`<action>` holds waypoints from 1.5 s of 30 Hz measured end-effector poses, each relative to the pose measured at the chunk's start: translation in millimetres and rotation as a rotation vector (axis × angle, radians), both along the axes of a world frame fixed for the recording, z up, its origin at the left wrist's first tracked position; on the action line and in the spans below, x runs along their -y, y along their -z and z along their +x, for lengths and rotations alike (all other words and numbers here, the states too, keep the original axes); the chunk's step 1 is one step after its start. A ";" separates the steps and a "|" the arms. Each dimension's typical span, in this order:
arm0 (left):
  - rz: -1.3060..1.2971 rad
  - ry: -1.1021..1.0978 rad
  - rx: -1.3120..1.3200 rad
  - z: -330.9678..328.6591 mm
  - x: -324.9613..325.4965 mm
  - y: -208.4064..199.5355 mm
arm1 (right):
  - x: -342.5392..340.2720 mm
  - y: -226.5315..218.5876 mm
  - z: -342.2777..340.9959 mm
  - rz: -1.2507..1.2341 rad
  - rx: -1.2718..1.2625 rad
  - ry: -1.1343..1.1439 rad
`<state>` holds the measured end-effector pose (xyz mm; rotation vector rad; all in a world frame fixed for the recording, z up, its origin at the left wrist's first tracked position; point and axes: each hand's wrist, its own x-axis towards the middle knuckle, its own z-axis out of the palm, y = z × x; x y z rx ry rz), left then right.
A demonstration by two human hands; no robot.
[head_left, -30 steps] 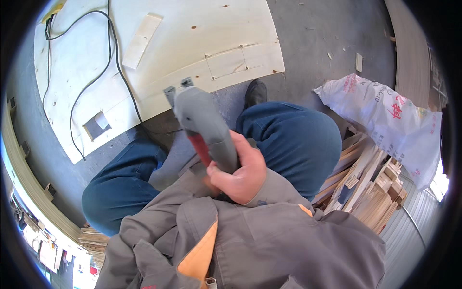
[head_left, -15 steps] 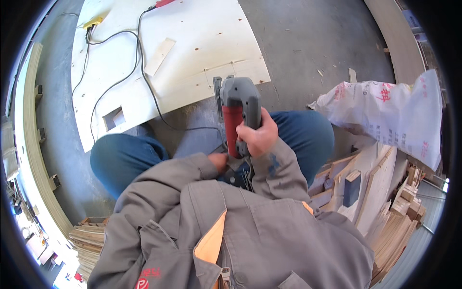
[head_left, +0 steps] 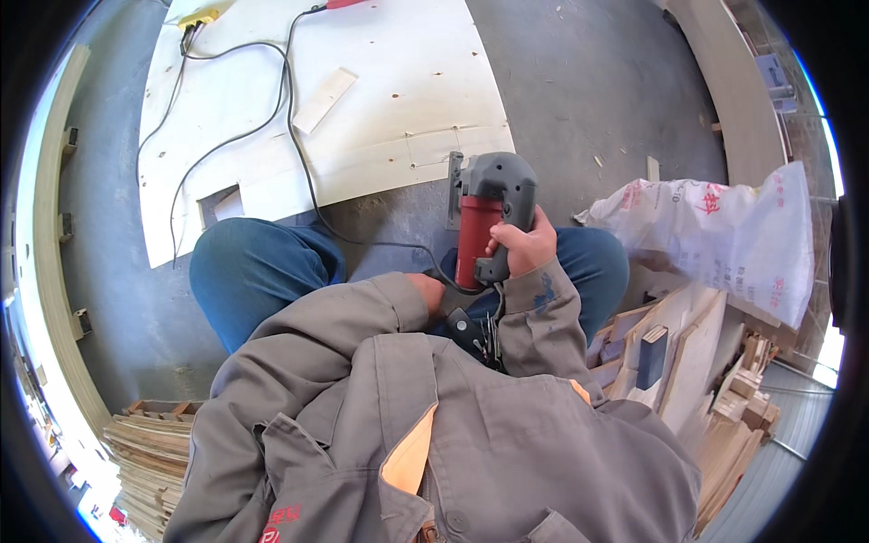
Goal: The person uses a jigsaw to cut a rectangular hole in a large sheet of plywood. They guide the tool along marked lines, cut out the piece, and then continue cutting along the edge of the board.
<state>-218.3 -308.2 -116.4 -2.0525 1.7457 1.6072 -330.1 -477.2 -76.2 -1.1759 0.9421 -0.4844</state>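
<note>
We see the saw [head_left: 480, 237] up in front of the lap, between the knees, its upper end overlapping the near edge of the board [head_left: 421, 63] in view. Our right hand [head_left: 531, 246] is clamped round the lower part of its grey handle [head_left: 520, 201], fingers curled into the gap between handle and red body. Our left hand [head_left: 428, 290] is beside the body's lower end; we cannot tell whether its fingers are apart, together or on something.

We would judge the saw hard, stiff and fairly heavy, with most of its weight in the body, so a one-handed hold could let it tip. The handle seems the surest grip, with a second palm under the body to steady it; the metal plate [head_left: 453, 192] looks smooth and poor to hold. The cord [head_left: 376, 242] should bend easily but may drag or snag on a knee.

The left fingers are hidden, and we can make out no blade. Whether the plate touches the board or stands clear of it, we cannot tell. A red tool [head_left: 347, 4] is cut off at the upper edge, and the thin things by the black pouch [head_left: 466, 331] are hard to make out
</note>
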 end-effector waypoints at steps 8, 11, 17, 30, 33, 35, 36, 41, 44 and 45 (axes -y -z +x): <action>-0.197 -0.017 -0.067 17.4 16.7 -20.1 | 38.2 4.1 10.4 -0.042 -0.086 0.002; -0.220 -0.015 -0.106 25.4 22.9 -22.5 | 51.2 7.6 14.4 -0.039 -0.104 0.013; -0.196 -0.028 -0.110 30.8 33.3 -18.9 | 65.1 11.8 22.9 0.006 -0.084 0.052; -0.218 -0.069 -0.148 24.5 50.6 -6.0 | 71.9 29.1 26.4 0.026 -0.136 -0.041; -0.245 -0.090 -0.138 22.6 48.3 -1.0 | 70.6 32.3 30.1 0.027 -0.130 -0.046; -0.245 -0.095 -0.143 23.6 48.5 -0.1 | 70.5 34.9 31.3 0.026 -0.135 -0.046; -0.239 -0.096 -0.147 25.4 49.1 -1.3 | 70.7 35.8 32.1 0.023 -0.139 -0.048; -0.235 -0.115 -0.159 28.7 49.5 -5.3 | 69.8 43.1 34.4 -0.005 -0.148 -0.053; -0.243 -0.124 -0.156 27.9 49.0 -3.4 | 71.1 46.0 37.3 -0.013 -0.157 -0.057; -0.250 -0.130 -0.157 28.0 48.5 -2.9 | 71.6 47.4 38.1 -0.018 -0.165 -0.060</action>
